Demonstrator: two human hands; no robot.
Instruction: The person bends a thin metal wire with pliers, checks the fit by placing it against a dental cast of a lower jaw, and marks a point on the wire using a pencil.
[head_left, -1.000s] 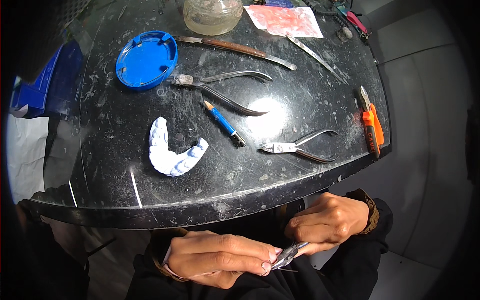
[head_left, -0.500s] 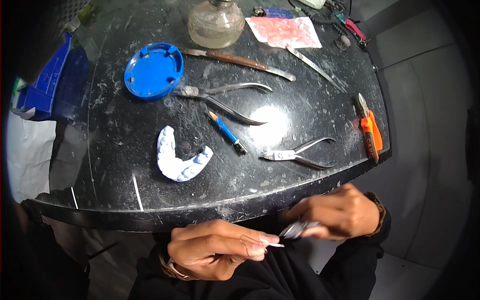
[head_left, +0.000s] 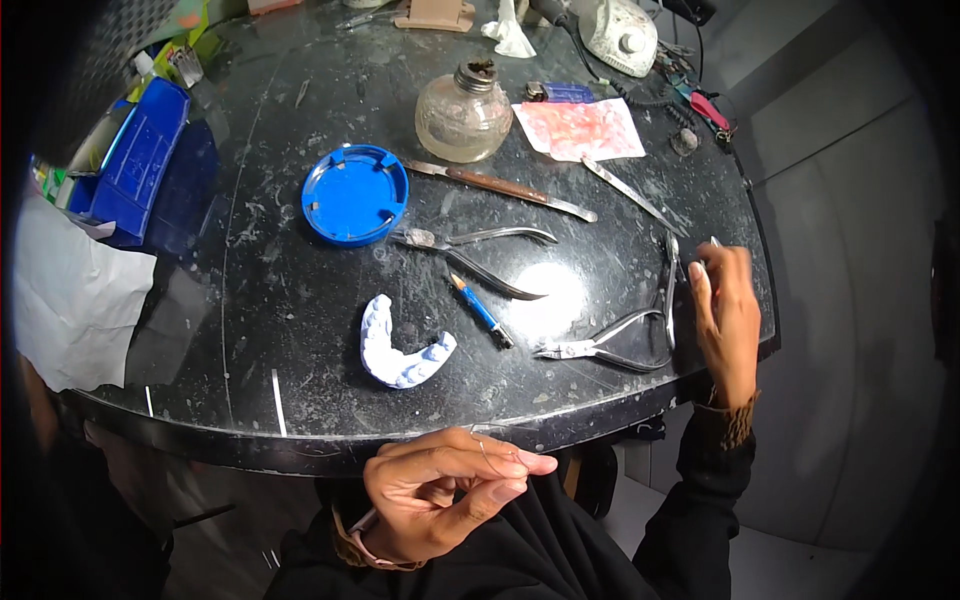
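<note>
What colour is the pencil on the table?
The pencil is blue, with bare wood at its sharpened end; the head view shows it best.

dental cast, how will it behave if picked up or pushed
The dental cast looks chalky, so it is probably stiff and brittle. Its open horseshoe shape might snap if dropped. Lying flat, it would likely slide rather than roll.

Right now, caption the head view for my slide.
A left hand holds thin bent wire; the right hand is near narrow-nosed pliers, with a dental cast on the benchtop.
</note>
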